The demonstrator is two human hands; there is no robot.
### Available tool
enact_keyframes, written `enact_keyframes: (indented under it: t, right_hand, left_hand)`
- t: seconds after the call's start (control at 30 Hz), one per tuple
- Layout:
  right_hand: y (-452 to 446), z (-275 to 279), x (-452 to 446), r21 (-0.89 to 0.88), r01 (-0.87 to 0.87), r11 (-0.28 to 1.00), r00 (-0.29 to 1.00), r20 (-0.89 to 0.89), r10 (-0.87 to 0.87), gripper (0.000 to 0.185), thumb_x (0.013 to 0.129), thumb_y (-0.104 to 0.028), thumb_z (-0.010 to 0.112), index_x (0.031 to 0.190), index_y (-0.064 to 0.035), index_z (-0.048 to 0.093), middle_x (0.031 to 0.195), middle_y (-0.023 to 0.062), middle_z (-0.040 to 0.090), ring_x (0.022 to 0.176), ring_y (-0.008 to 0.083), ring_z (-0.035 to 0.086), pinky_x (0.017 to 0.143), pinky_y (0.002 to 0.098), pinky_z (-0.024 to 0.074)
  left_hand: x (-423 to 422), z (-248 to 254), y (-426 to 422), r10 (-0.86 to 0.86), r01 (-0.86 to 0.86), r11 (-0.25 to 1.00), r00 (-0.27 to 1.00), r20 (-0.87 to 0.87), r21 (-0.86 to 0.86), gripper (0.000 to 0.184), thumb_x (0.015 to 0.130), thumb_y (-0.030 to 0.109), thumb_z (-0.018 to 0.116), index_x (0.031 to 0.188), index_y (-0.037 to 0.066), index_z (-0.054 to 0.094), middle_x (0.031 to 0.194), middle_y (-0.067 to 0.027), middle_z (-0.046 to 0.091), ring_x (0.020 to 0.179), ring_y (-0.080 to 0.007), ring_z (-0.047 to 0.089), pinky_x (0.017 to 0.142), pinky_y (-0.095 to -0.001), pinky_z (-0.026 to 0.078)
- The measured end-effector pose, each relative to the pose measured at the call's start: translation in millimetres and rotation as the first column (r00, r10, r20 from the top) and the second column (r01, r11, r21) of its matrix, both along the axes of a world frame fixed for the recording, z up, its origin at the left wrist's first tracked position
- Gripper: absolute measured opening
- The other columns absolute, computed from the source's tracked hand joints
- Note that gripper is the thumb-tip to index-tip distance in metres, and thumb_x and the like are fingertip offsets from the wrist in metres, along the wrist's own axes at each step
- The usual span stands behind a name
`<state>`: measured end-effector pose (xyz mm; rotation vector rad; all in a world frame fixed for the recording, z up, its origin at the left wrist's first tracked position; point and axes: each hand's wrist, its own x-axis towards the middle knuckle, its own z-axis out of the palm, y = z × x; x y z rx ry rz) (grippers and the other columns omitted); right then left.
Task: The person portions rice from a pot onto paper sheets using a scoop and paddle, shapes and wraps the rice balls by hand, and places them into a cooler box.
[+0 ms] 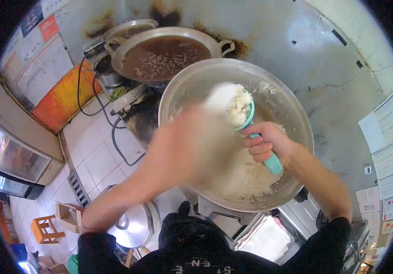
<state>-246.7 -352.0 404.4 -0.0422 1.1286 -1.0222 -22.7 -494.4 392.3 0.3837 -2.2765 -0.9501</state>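
My right hand (269, 144) is wrapped round the handle of a teal scoop (274, 163). Pale, crumbly food (239, 107), perhaps rice, fills its round head. Close to the scoop, my left hand (187, 137) is smeared by motion, and its fingers cannot be made out. A blurred white object (218, 97) lies between that hand and the scoop's head; I cannot tell its kind or whether the hand grips it. Both hands are above a large metal basin (299, 109). More of the pale food (246, 180) covers its bottom, and bits cling to the inner wall.
Behind the basin, a wide two-handled pan (178, 31) holds brown liquid (160, 59). A small pot (109, 78) and black hoses (114, 137) are at its left. Below are a metal lid (132, 226) and a folded cloth (267, 237). An orange stool (46, 229) stands on the tiles.
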Motion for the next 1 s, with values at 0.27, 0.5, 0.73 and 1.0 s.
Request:
enact_keyframes:
  t: [0.27, 0.5, 0.73, 1.0]
  right_hand:
    - [27.2, 16.9, 13.7, -0.131, 0.362, 0.923, 0.901, -0.204, -0.382, 0.019, 0.096, -0.010, 0.045, 0.079, -0.0112, 0.039, 0.058, -0.0051, 0.034, 0.040, 0.0037, 0.029, 0.035, 0.0204, 0.0283]
    - [42.9, 10.5, -1.4, -0.201, 0.371, 0.906, 0.925, -0.003, -0.380, 0.019, 0.095, -0.008, 0.044, 0.077, -0.0105, 0.038, 0.054, -0.0051, 0.033, 0.040, 0.0045, 0.030, 0.036, 0.0210, 0.0300]
    - [52.8, -1.9, 17.0, -0.176, 0.435, 0.883, 0.899, 0.142, -0.414, 0.021, 0.094, -0.006, 0.044, 0.075, -0.0108, 0.038, 0.056, -0.0050, 0.035, 0.042, 0.0040, 0.032, 0.036, 0.0196, 0.0304]
    - [58.0, -10.5, -0.2, -0.185, 0.546, 0.817, 0.812, 0.357, -0.462, 0.027, 0.098, -0.007, 0.042, 0.071, -0.0096, 0.038, 0.056, -0.0059, 0.035, 0.039, 0.0022, 0.032, 0.035, 0.0189, 0.0356]
  left_hand:
    - [-55.5, -1.7, 43.2, -0.157, 0.153, 0.979, 0.987, -0.025, -0.133, 0.032, 0.100, 0.014, 0.049, 0.122, -0.007, 0.060, 0.088, -0.0311, 0.065, 0.080, -0.0437, 0.068, 0.071, -0.0465, 0.051]
    - [-60.0, 12.6, 55.7, -0.242, 0.238, 0.969, 0.969, -0.053, -0.072, 0.030, 0.098, 0.011, 0.051, 0.118, -0.007, 0.062, 0.087, -0.0325, 0.064, 0.082, -0.0437, 0.067, 0.071, -0.0463, 0.051]
    - [-93.8, -3.2, 39.5, -0.219, 0.234, 0.963, 0.969, 0.116, -0.135, 0.024, 0.094, 0.011, 0.051, 0.101, -0.006, 0.066, 0.083, -0.0327, 0.063, 0.082, -0.0488, 0.064, 0.075, -0.0524, 0.049]
    - [-87.9, -10.1, 2.2, -0.178, 0.172, 0.984, 0.903, 0.391, 0.052, 0.024, 0.095, 0.014, 0.049, 0.092, -0.004, 0.066, 0.083, -0.0323, 0.063, 0.081, -0.0470, 0.064, 0.075, -0.0509, 0.050]
